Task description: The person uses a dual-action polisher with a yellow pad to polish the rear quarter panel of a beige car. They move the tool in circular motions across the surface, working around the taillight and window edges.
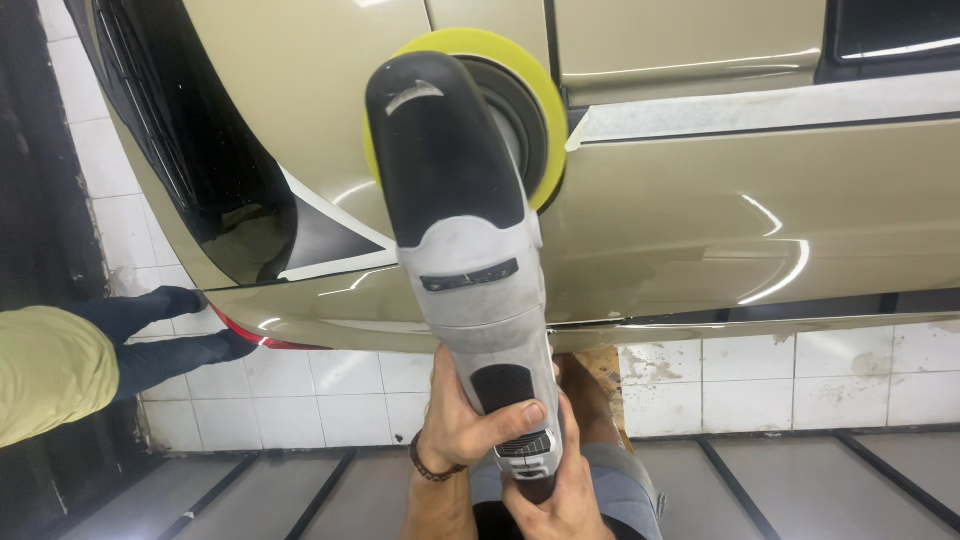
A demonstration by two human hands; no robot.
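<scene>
While your left hand [462,420] and right hand [560,495] wrap tight round the polisher [465,250], its yellow pad [530,90] presses on the car panel [700,210], touching the masking tape [760,105]; bare panel lies below, another person's leg [160,335] well aside.

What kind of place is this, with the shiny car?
Probably a car detailing or body shop. Both hands, left hand and right hand, hold a polishing machine whose yellow pad is against a beige car, with masking tape on its trim, above a tiled floor.
</scene>
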